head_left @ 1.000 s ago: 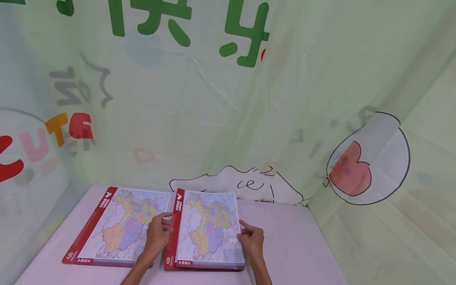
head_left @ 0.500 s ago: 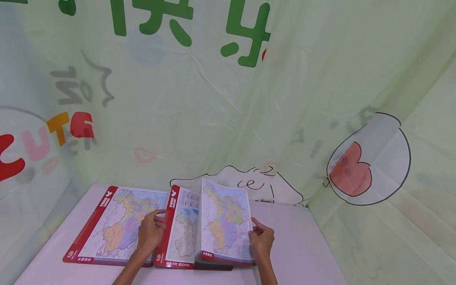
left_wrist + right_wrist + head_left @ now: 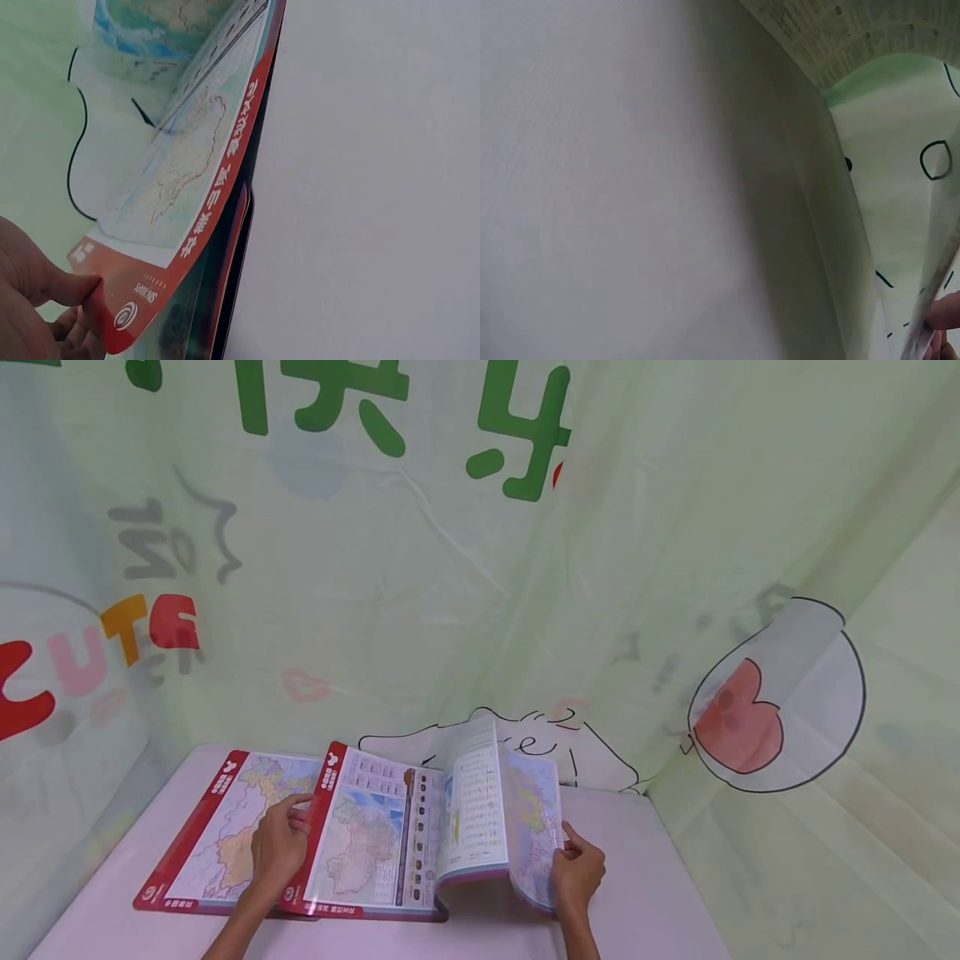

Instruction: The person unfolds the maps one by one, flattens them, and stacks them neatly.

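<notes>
A folding map [image 3: 360, 839] with a red left border lies partly unfolded on the table. My left hand [image 3: 279, 843] pinches its red edge at the left. In the left wrist view, the thumb of the left hand [image 3: 37, 292] presses on the red corner of the map [image 3: 180, 187], which tilts up. My right hand [image 3: 579, 868] pinches the map's far right panel along its outer edge. Between the hands, the middle panels stand up in a raised fold. In the right wrist view, fingertips of the right hand [image 3: 941, 322] hold a panel's edge.
A second folded map [image 3: 217, 852] with a red border lies at the left on the pale table [image 3: 645, 877], partly under the first one. A pale green printed curtain [image 3: 450, 593] hangs behind and along both sides of the table.
Both hands have moved apart, the left one leftward and the right one rightward. The folding map has opened from a flat stack into spread panels, and its left part now overlaps the second map.
</notes>
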Available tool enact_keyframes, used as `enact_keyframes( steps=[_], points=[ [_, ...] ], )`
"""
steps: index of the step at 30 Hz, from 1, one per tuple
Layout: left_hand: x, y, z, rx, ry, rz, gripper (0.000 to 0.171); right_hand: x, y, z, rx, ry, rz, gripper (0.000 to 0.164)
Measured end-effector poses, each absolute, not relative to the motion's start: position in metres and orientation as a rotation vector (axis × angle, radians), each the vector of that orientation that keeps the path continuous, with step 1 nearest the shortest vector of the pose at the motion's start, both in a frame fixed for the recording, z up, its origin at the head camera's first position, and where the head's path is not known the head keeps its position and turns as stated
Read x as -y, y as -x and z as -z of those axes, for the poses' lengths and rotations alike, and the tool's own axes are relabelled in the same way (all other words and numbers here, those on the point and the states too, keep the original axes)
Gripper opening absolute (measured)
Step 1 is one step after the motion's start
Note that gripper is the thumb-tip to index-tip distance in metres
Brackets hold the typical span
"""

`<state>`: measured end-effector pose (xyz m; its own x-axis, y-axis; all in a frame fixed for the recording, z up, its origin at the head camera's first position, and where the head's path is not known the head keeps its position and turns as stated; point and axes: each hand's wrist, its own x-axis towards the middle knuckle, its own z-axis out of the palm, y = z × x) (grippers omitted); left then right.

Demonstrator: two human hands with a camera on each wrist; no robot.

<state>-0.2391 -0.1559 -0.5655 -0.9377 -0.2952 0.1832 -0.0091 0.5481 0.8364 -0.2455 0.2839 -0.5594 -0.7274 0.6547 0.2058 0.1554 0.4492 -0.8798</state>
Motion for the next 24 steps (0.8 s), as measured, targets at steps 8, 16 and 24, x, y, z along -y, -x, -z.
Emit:
enact_keyframes(
  steps=[8, 16, 24],
  points=[
    [0.174, 0.239, 0.564, 2.500, -0.296, 1.260, 0.045, -0.277, 0.222, 0.525, 2.129, 0.700, -1.216, 0.059],
    [0.187, 0.240, 0.563, 2.505, -0.314, 1.192, 0.048, -0.288, 0.221, 0.529, 2.131, 0.740, -1.137, 0.060],
    [0.202, 0.244, 0.562, 2.516, -0.319, 1.103, 0.046, -0.331, 0.240, 0.566, 2.159, 0.746, -1.008, 0.058]
  ],
)
